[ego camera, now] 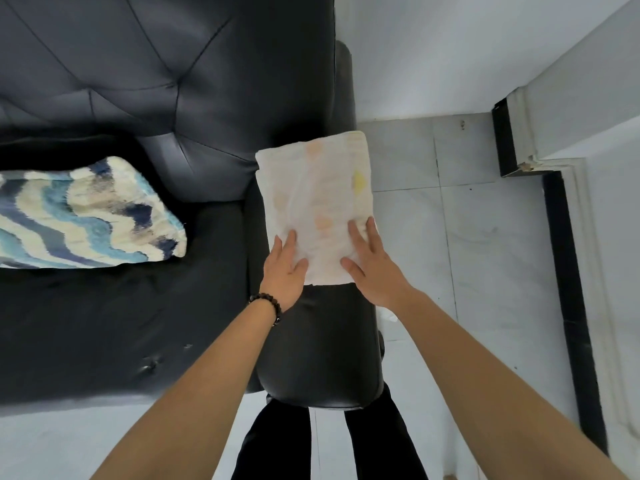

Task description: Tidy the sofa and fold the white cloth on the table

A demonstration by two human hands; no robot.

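Observation:
A white cloth [317, 195] with faint orange and yellow marks lies folded into a long rectangle on the right armrest [322, 344] of the dark leather sofa [114, 327]. My left hand [284, 271] rests flat on the cloth's near left corner, fingers straight. Flat on the near right corner lies my right hand [372, 265], fingers spread. A dark bead bracelet sits on my left wrist.
A cushion [79, 216] with blue, white and grey wavy stripes lies on the sofa seat at the left. Pale floor tiles [485, 237] stretch to the right of the armrest. A white wall with a black skirting strip [568, 306] runs along the right.

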